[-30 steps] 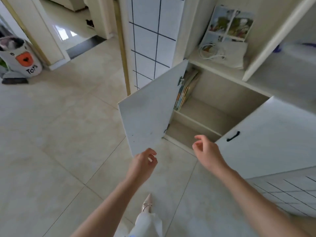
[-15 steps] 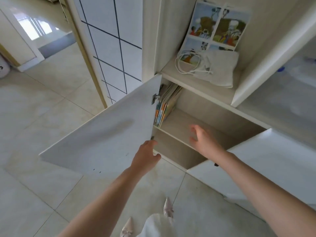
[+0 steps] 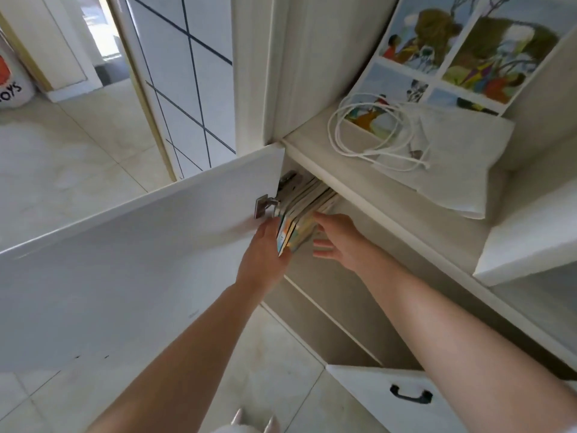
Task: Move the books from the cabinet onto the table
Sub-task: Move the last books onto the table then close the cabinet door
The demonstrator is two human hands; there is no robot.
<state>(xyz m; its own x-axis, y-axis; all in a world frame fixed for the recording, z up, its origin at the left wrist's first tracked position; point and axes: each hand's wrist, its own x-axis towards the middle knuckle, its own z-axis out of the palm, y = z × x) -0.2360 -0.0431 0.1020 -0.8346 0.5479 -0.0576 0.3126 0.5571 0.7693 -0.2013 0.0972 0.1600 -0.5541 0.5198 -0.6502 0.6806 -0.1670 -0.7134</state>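
Cabinet shelf (image 3: 349,295): the books (image 3: 299,214) stand leaning at its left end.
Upper shelf (image 3: 315,142): a coiled white cable (image 3: 368,129), a pale cloth (image 3: 462,157), a picture sheet (image 3: 437,48).

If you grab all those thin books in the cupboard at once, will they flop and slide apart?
Probably a bit. The books look thin and lean loosely, so they may bend or fan out. Glossy-looking covers could slip, so a hand on each side, left hand and right hand, should help. Together they may feel heavy.
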